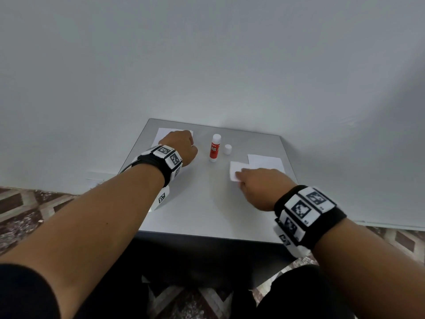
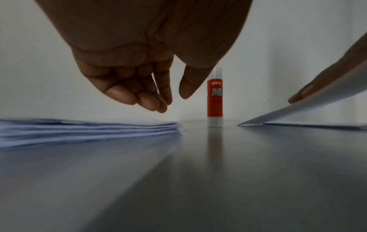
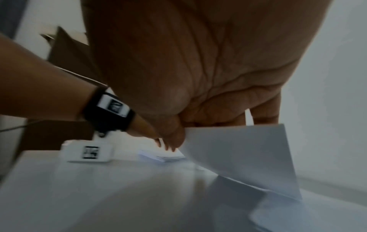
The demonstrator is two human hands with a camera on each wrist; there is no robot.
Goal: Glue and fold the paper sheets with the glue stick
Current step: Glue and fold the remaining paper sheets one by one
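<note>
With the glue stick standing uncapped mid-table, the right hand pinches a folded sheet in its fingers while the left hand hovers, fingers loosely curled and empty, over the paper stack; best lay the sheet squarely on the finished pile.

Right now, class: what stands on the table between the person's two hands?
The uncapped glue stick upright, with its white cap beside it, clearest in the head view.

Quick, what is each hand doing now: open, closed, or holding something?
Left hand: open, fingers loosely curled above the paper stack, holding nothing.
Right hand: holding a paper sheet.
</note>
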